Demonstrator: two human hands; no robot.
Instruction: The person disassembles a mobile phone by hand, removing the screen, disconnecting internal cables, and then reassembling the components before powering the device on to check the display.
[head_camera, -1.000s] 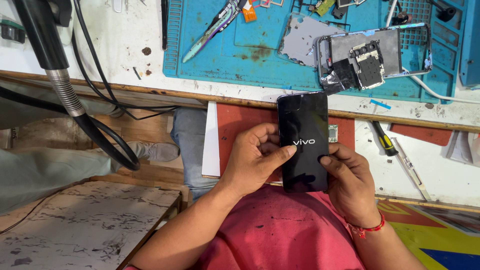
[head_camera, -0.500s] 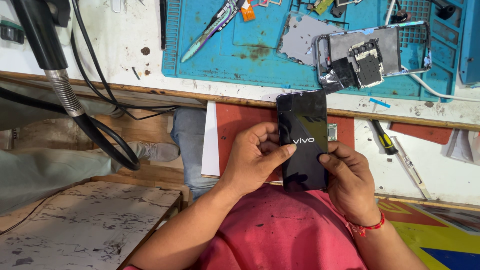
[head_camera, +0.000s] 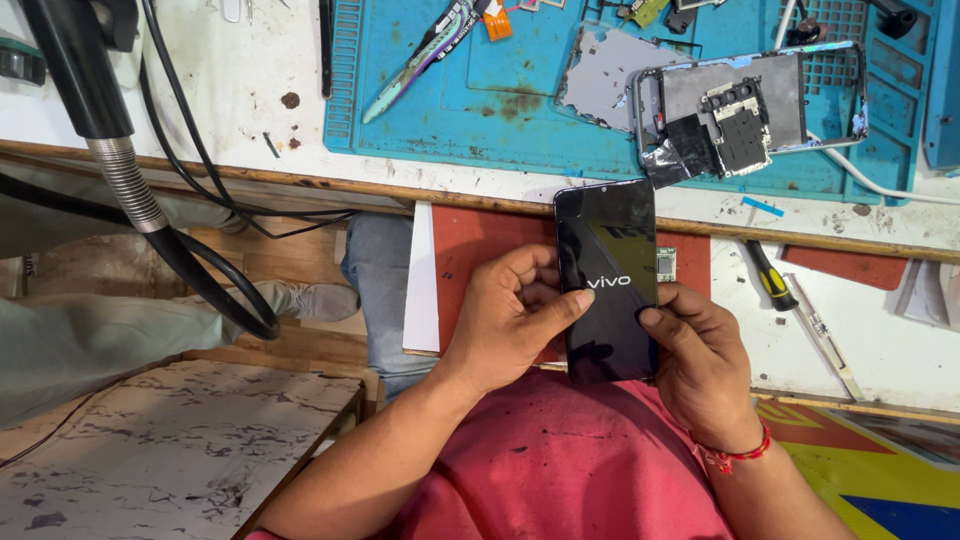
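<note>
A glossy black phone back cover (head_camera: 608, 270) is held upright over my lap, between both hands. My left hand (head_camera: 510, 318) grips its left edge, thumb lying across the middle of the panel. My right hand (head_camera: 700, 360) holds the lower right edge, thumb pressed on the panel; a red thread band circles that wrist. Beyond the bench edge, an opened phone (head_camera: 745, 105) with bare internals lies on the blue work mat (head_camera: 520, 110).
Tweezers (head_camera: 415, 60) and small parts lie on the mat. A black-handled screwdriver (head_camera: 770, 275) rests on a white shelf at the right. A red board (head_camera: 480, 250) sits under my hands. A black hose (head_camera: 130, 190) hangs at left, above another person's leg and shoe (head_camera: 310, 298).
The cover and both hands stay almost where they were; my left thumb has shifted slightly across the panel.
</note>
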